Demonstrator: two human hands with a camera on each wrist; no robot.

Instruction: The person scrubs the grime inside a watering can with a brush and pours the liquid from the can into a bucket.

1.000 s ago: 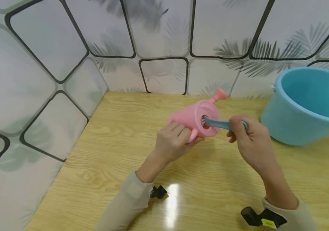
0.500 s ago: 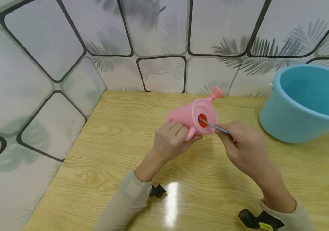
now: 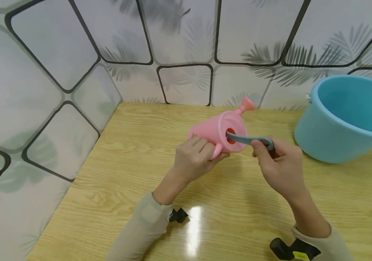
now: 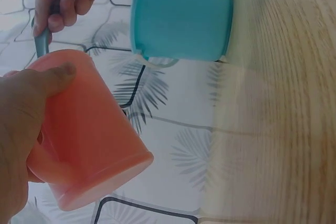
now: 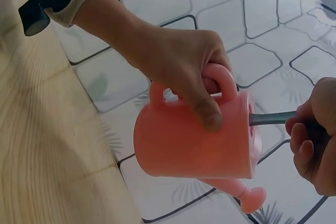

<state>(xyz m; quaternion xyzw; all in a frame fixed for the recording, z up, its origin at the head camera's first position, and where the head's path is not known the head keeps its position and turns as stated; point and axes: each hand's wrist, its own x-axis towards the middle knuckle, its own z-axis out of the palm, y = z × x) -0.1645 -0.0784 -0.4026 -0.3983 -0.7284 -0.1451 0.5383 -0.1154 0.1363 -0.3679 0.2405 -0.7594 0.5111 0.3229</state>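
A pink toy watering can (image 3: 207,128) is tipped on its side above the table, its round opening turned to the right. My left hand (image 3: 193,156) grips it by the handle, with the thumb pressed along the body in the right wrist view. From the right, my right hand (image 3: 280,165) holds a blue-grey brush (image 3: 249,139) by its looped handle end. The brush head is hidden inside the opening, where orange-red shows. In the left wrist view, the can's body (image 4: 94,124) points its base down toward the lower right.
A large light-blue bucket (image 3: 329,134) stands on the wooden table (image 3: 123,174) at the right, against the patterned wall (image 3: 186,85). A black wrist mount (image 3: 293,250) sits on the right sleeve, and another (image 3: 178,215) on the left.
My right hand has turned the brush handle and shifted it slightly leftward, taking its bristles from sight at the opening. The left hand and watering can stay almost in place.
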